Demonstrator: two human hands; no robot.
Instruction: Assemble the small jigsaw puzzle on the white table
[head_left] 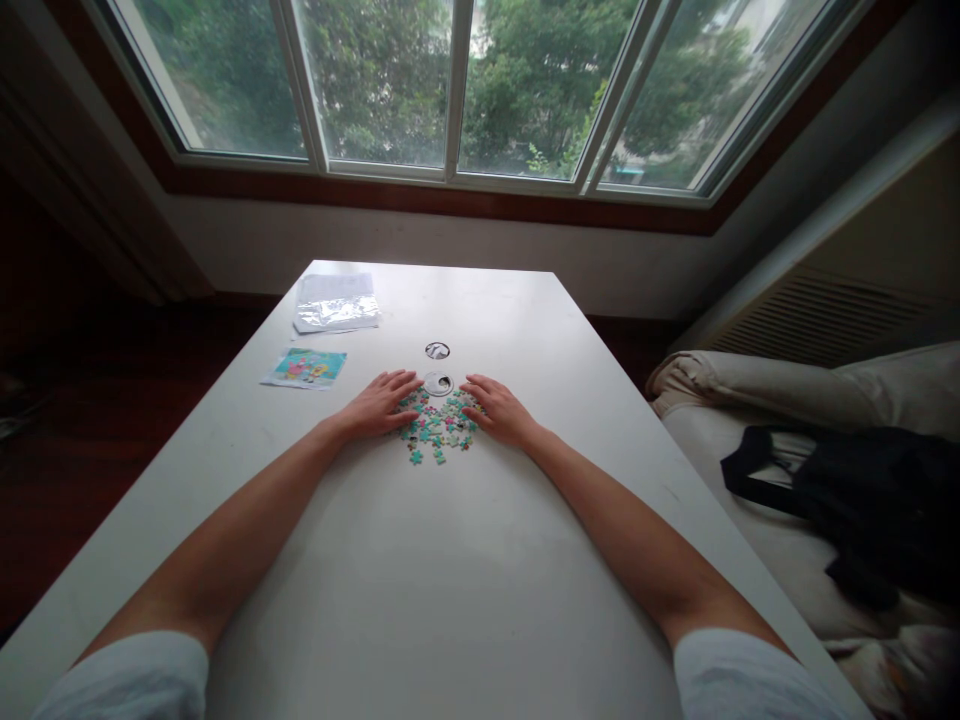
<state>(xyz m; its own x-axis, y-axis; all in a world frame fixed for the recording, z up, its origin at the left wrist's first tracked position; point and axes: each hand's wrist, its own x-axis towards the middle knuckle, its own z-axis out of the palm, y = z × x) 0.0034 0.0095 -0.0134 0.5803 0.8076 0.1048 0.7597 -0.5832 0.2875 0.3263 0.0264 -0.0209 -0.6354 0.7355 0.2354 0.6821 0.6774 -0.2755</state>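
A loose pile of small jigsaw puzzle pieces (pixel 426 436), mostly green with pink and yellow bits, lies on the white table (pixel 442 580). My left hand (pixel 381 404) rests palm down at the pile's left edge, its fingers spread and touching some pieces. On the opposite side my right hand (pixel 496 408) lies flat with its fingers apart, also against the pieces. Just beyond the pile, near the fingertips, is a round disc (pixel 435 384) with a dark spot. A second round disc (pixel 437 351), black and white, sits a little farther back.
A colourful picture sheet (pixel 307 368) lies left of my left hand. Behind it is a clear plastic bag (pixel 337 303) with white paper. To the right of the table stands a beige sofa (pixel 694 440) with a black bag or garment (pixel 877 490) on it. Windows line the back wall.
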